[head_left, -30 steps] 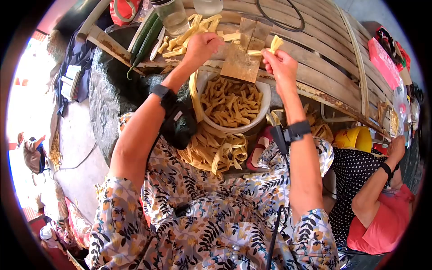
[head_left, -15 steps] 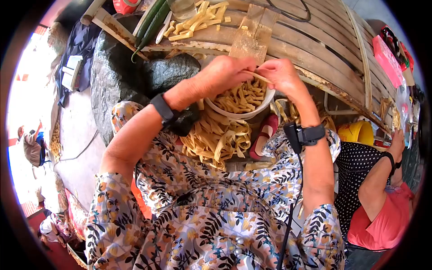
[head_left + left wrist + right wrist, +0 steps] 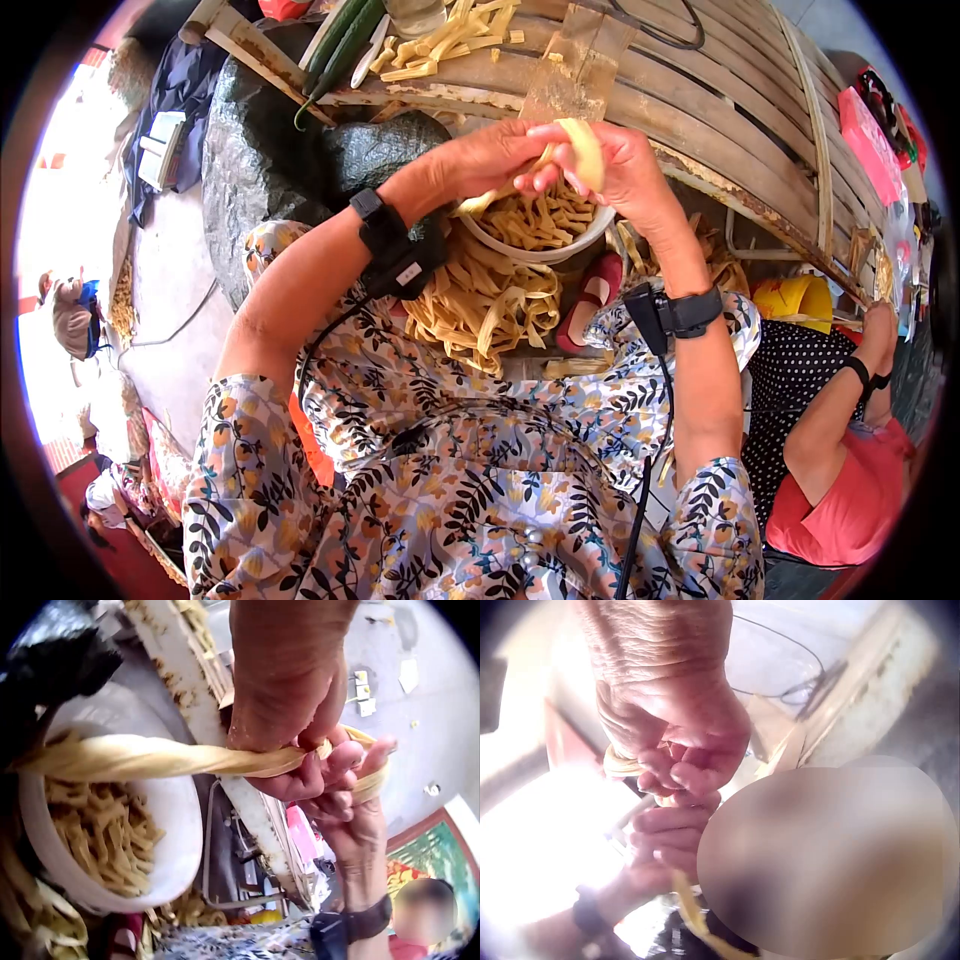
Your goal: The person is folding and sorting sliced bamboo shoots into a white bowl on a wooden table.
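Observation:
Both hands are close together over a white bucket [image 3: 540, 257] of short yellow pieces [image 3: 545, 228]. My left hand [image 3: 490, 160] pinches a long, pale yellow pliable strip [image 3: 150, 759], whose twisted free length hangs across the bucket in the left wrist view. Around the fingers of my right hand [image 3: 632, 175] the same strip makes a broad loop, its curved band facing the head camera. The right fingers curl in against the left fingertips, which partly hide the strip's crossing. Below the bucket lies a heap of long, loose strips [image 3: 480, 310].
A slatted bench [image 3: 720, 140] extends behind the bucket, with a wooden board [image 3: 575, 75] at its edge. Cut yellow pieces [image 3: 450, 45], green cucumbers [image 3: 345, 45] and a jar [image 3: 415, 15] stand or lie there. Black plastic [image 3: 385, 150] is at left; another person [image 3: 840, 470] sits at right.
The hands were apart over the bench, the right holding a small yellow bundle. They came together above the bucket with a strip, which now loops round the right hand's fingers.

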### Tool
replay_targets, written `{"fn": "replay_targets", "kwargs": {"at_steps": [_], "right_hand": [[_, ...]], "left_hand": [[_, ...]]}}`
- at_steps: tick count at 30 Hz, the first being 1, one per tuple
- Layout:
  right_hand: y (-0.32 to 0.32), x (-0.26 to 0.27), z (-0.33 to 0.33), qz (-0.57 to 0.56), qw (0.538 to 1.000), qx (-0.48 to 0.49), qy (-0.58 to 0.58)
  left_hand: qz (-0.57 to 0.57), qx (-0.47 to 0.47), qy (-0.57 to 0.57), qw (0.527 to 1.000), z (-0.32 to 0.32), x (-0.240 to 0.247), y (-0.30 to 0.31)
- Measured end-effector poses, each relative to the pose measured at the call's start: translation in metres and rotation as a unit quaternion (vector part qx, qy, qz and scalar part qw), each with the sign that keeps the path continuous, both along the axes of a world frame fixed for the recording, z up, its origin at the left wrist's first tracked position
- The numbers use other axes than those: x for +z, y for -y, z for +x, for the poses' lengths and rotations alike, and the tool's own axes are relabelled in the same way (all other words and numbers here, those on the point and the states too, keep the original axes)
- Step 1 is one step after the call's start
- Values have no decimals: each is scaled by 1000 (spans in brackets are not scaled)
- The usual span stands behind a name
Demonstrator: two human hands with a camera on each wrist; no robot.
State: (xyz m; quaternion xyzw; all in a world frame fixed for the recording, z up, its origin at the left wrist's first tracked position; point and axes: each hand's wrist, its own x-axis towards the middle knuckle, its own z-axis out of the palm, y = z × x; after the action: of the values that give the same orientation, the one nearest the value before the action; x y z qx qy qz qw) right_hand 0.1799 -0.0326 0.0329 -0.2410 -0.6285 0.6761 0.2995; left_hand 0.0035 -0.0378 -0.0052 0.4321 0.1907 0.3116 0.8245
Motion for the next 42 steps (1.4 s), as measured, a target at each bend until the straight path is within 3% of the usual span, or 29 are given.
{"fn": "replay_targets", "kwargs": {"at_steps": [1, 4, 7, 11, 12, 14, 15, 18, 22, 25, 28, 29, 32, 35, 37, 38, 40, 42], "right_hand": [[1, -6, -1, 50, 998, -30, 19], [7, 1, 6, 108, 953, -72, 274], [10, 0, 3, 149, 964, -71, 208], [11, -8, -4, 183, 960, -114, 180], [8, -10, -3, 305, 914, -172, 204], [-2, -15, -2, 527, 768, -275, 239], [-1, -16, -4, 506, 776, -306, 221], [4, -10, -7, 309, 858, -285, 295], [-5, -22, -3, 113, 944, -215, 222], [-4, -30, -2, 150, 926, -222, 267], [6, -24, -8, 224, 860, -247, 386], [6, -31, -6, 256, 881, -234, 321], [10, -31, -5, 272, 911, -254, 176], [7, -14, -2, 261, 923, -272, 77], [-5, -9, 9, 97, 942, -320, -17], [-10, -8, 15, 14, 939, -338, -62], [-14, -8, 22, -35, 933, -354, -50], [-16, -11, 25, -75, 928, -363, -45]], "left_hand": [[-44, -6, 27, 999, 4, -6, 5], [-129, -62, 91, 986, 11, -21, 10], [-132, -62, 110, 983, 11, -28, 9], [-174, 45, 65, 981, 20, -34, 12], [-170, 108, 54, 978, 21, -31, 11], [-160, 233, 33, 959, 21, -24, 8], [-65, 279, -11, 958, 22, -16, 8], [26, 358, -108, 927, 21, 5, 14], [231, 276, -262, 895, 7, 13, 10], [282, 254, -343, 860, 14, 15, 16], [308, 291, -383, 820, 22, -1, 17], [349, 298, -396, 795, 23, -4, 17], [315, 303, -385, 813, 19, -1, 20], [54, 286, -235, 927, 19, 7, 23], [-86, 289, -126, 945, 23, 24, 27], [-67, 260, -134, 954, 22, 23, 27], [-25, 198, -153, 968, 16, 17, 23], [0, 198, -158, 967, 16, 13, 21]]}}
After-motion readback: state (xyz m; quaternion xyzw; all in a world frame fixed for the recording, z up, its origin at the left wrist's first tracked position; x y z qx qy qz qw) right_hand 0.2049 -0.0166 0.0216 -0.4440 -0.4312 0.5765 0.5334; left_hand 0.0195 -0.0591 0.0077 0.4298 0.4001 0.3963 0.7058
